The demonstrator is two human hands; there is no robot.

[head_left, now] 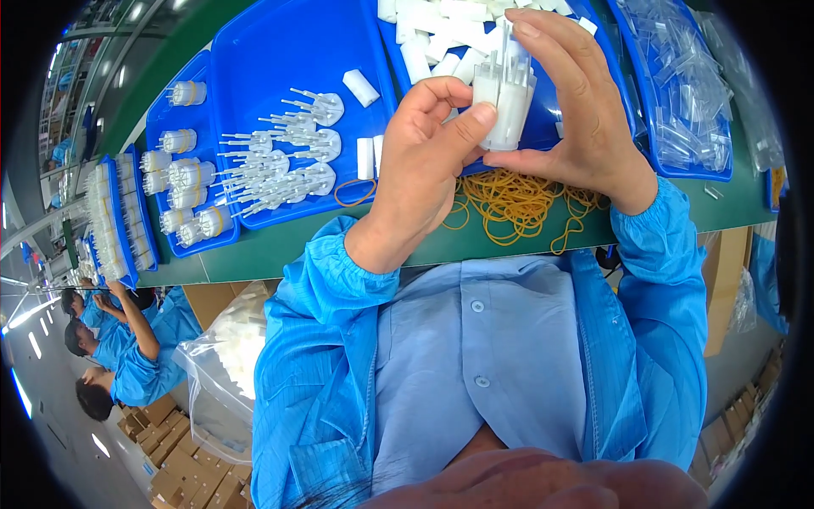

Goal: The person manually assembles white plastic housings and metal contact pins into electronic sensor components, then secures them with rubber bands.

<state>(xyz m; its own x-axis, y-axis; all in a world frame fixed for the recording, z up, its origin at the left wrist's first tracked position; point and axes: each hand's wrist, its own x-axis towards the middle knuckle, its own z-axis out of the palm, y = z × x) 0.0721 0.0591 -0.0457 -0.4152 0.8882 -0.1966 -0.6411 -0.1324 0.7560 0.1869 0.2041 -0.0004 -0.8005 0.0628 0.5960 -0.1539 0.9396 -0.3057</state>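
Above the table edge I hold an upright assembly point(509, 97), a white cylinder with clear plastic strips or tubes around it and thin prongs at the top. My left hand point(424, 161) pinches its left side, thumb in front. My right hand point(585, 102) spans it lengthwise, thumb at the base and fingertips by the top. Loose yellow rubber bands point(509, 204) lie beneath my hands. Behind them is a blue tray of white cylinders point(415, 59). White pronged plastic parts point(288, 157) lie in the blue tray point(288, 51) to the left.
A tray of clear plastic pieces point(687, 102) stands at the right. Banded bundles point(191, 174) fill a narrow blue tray at the left, with more filled trays point(106, 220) beyond. Co-workers point(136, 348) in blue sit further left. A clear bag of white pieces point(233, 365) is below the green table point(331, 263).
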